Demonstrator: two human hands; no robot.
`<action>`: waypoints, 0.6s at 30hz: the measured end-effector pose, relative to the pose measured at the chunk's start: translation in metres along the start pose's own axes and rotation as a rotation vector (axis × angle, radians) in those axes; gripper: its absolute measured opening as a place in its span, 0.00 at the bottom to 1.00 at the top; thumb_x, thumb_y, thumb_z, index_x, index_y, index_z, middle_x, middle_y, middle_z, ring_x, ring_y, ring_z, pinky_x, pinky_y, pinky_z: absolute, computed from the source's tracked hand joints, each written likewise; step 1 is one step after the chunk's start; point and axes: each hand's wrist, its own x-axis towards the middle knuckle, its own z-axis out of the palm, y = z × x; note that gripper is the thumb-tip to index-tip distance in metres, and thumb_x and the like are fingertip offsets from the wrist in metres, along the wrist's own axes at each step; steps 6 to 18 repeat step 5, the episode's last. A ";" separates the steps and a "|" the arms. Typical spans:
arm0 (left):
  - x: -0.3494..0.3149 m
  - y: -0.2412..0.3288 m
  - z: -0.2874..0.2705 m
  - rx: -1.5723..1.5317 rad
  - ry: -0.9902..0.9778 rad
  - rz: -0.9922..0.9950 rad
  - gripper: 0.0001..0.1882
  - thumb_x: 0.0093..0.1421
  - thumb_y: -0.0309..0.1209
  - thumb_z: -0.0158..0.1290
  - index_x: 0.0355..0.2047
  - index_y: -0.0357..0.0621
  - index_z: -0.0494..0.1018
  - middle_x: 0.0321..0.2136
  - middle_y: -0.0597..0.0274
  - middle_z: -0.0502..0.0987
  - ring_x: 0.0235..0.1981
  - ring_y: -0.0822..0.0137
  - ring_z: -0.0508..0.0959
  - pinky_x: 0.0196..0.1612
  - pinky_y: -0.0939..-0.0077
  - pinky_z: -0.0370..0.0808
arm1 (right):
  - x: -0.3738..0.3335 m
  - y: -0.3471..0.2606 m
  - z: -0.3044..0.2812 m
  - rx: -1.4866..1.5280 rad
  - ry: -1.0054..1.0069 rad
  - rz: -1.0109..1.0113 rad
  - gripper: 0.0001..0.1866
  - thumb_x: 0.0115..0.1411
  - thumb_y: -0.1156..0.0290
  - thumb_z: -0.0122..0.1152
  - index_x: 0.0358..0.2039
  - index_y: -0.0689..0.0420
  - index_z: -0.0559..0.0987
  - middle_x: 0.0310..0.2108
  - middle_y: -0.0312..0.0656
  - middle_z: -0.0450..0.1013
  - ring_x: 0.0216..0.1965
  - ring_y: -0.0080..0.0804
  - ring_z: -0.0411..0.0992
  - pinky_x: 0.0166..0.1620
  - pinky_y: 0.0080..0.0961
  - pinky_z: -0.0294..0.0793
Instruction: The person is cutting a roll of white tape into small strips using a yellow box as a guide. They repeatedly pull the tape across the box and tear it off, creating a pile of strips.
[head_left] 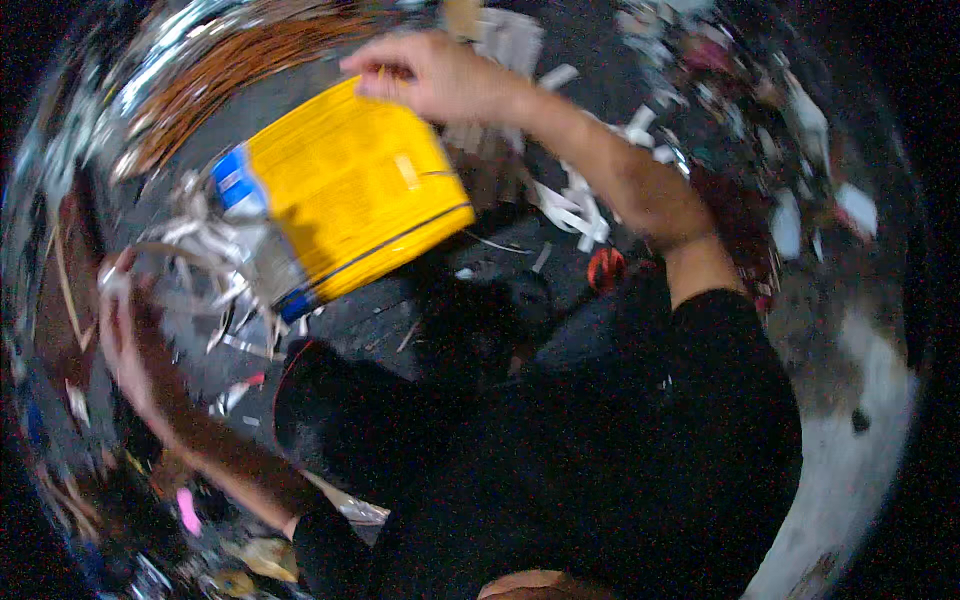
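Observation:
A yellow package point(365, 185) with rows of dark print, a dark line near one edge and blue patches at its left end is held tilted in front of me. My right hand point(425, 75) is closed on its far top edge. Out to the left, my left hand point(122, 315) is raised and blurred. Its fingertips lie by a pale loop of strip point(170, 255), and I cannot make out whether they grip it. White strips point(230, 265) lie tangled between that hand and the package's left end.
Orange-brown strands point(240, 65) lie in a bundle at the far left. More white strips point(580, 205) are scattered right of the package, near an orange-and-black round thing point(605, 268). Mixed scraps pile up at the far right, and a pink piece point(188, 510) lies at the lower left.

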 end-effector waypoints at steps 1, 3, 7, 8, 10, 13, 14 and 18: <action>0.000 0.012 -0.019 0.076 0.018 -0.001 0.21 0.65 0.40 0.47 0.53 0.41 0.72 0.48 0.60 0.75 0.46 0.70 0.71 0.50 0.77 0.65 | 0.005 0.002 -0.033 0.000 -0.059 0.166 0.17 0.63 0.62 0.59 0.47 0.59 0.78 0.38 0.43 0.78 0.39 0.28 0.76 0.43 0.26 0.75; 0.001 0.010 -0.023 0.065 -0.128 0.001 0.24 0.66 0.41 0.47 0.57 0.40 0.69 0.47 0.59 0.75 0.45 0.70 0.72 0.49 0.76 0.65 | -0.030 -0.011 -0.099 -0.001 0.070 0.284 0.15 0.63 0.65 0.55 0.44 0.61 0.79 0.36 0.48 0.77 0.37 0.32 0.77 0.38 0.29 0.75; 0.016 -0.016 -0.019 0.094 -0.203 -0.023 0.25 0.66 0.42 0.47 0.58 0.40 0.68 0.47 0.59 0.75 0.45 0.70 0.72 0.49 0.76 0.65 | -0.088 0.056 -0.123 -0.122 0.127 0.265 0.17 0.63 0.61 0.59 0.49 0.55 0.79 0.39 0.45 0.78 0.42 0.31 0.76 0.47 0.26 0.75; 0.016 -0.016 -0.019 0.094 -0.203 -0.023 0.25 0.66 0.42 0.47 0.58 0.40 0.68 0.47 0.59 0.75 0.45 0.70 0.72 0.49 0.76 0.65 | -0.088 0.056 -0.123 -0.122 0.127 0.265 0.17 0.63 0.61 0.59 0.49 0.55 0.79 0.39 0.45 0.78 0.42 0.31 0.76 0.47 0.26 0.75; 0.016 -0.016 -0.019 0.094 -0.203 -0.023 0.25 0.66 0.42 0.47 0.58 0.40 0.68 0.47 0.59 0.75 0.45 0.70 0.72 0.49 0.76 0.65 | -0.088 0.056 -0.123 -0.122 0.127 0.265 0.17 0.63 0.61 0.59 0.49 0.55 0.79 0.39 0.45 0.78 0.42 0.31 0.76 0.47 0.26 0.75; 0.016 -0.016 -0.019 0.094 -0.203 -0.023 0.25 0.66 0.42 0.47 0.58 0.40 0.68 0.47 0.59 0.75 0.45 0.70 0.72 0.49 0.76 0.65 | -0.088 0.056 -0.123 -0.122 0.127 0.265 0.17 0.63 0.61 0.59 0.49 0.55 0.79 0.39 0.45 0.78 0.42 0.31 0.76 0.47 0.26 0.75; 0.016 -0.016 -0.019 0.094 -0.203 -0.023 0.25 0.66 0.42 0.47 0.58 0.40 0.68 0.47 0.59 0.75 0.45 0.70 0.72 0.49 0.76 0.65 | -0.088 0.056 -0.123 -0.122 0.127 0.265 0.17 0.63 0.61 0.59 0.49 0.55 0.79 0.39 0.45 0.78 0.42 0.31 0.76 0.47 0.26 0.75; 0.016 -0.016 -0.019 0.094 -0.203 -0.023 0.25 0.66 0.42 0.47 0.58 0.40 0.68 0.47 0.59 0.75 0.45 0.70 0.72 0.49 0.76 0.65 | -0.088 0.056 -0.123 -0.122 0.127 0.265 0.17 0.63 0.61 0.59 0.49 0.55 0.79 0.39 0.45 0.78 0.42 0.31 0.76 0.47 0.26 0.75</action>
